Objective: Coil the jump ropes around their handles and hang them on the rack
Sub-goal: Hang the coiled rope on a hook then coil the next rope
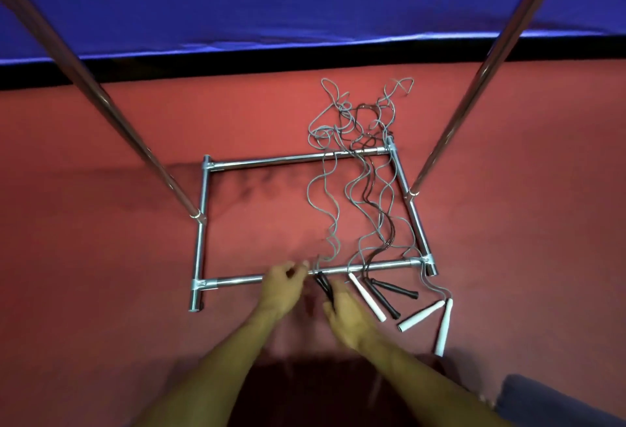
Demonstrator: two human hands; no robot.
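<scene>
- Head view, looking down at a red floor (118, 291) with a blue cloth wall (271, 3) at the far edge.
- The left hand (283, 287) reaches forward, fingers curled, fingertips pinching at a grey cord just where it crosses the near bar (237, 280) of the rack base; motion blur makes the exact grip hard to confirm.
- The right hand (349, 316) lies just beside it, fingers loosely curled over the lower end of a black handle pair (323, 286); it seems to hold them, though the blur leaves this uncertain.
- The rack (205, 223) is a rectangular frame of four chrome bars on the floor, with two upright poles rising toward the camera, one at each side.
- Handles counted: about seven visible, four black and three white.
- A second black handle pair (389, 296) and one white handle (367, 298) lie near the bar, pointing toward the lower right.
- Two more white handles (437, 318) lie farther right, meeting at their cord ends and splaying apart.
- The ropes (359, 189) lie uncoiled, their long axis running away from the camera across the frame's right half, tangled beyond the far bar.
</scene>
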